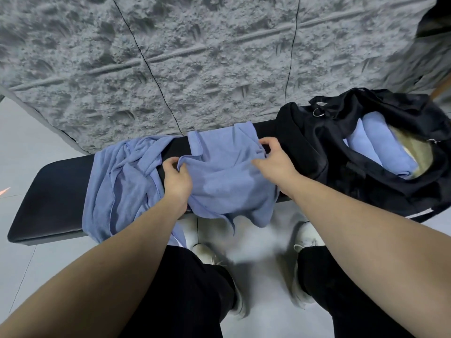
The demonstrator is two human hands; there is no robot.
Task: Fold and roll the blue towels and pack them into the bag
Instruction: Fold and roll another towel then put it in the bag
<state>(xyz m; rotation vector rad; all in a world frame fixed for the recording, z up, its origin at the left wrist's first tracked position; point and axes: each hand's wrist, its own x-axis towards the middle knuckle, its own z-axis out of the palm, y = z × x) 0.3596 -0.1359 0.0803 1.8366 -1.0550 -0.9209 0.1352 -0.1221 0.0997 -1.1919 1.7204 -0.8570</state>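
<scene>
Head view: two rolled pale blue towels (373, 145) are already lying packed in the open black fabric bag (305, 147). A flat blue cloth towel (227, 176) is being pinched at its edges by the left hand (177, 179) and right hand (274, 159); a crumpled blue towel (122, 181) is waiting on the black padded counter (53, 191).

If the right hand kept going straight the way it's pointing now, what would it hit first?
The right hand points up and left across the towel it pinches. Beyond that lies bare black bench, then probably the grey wall; depth is unclear.
</scene>
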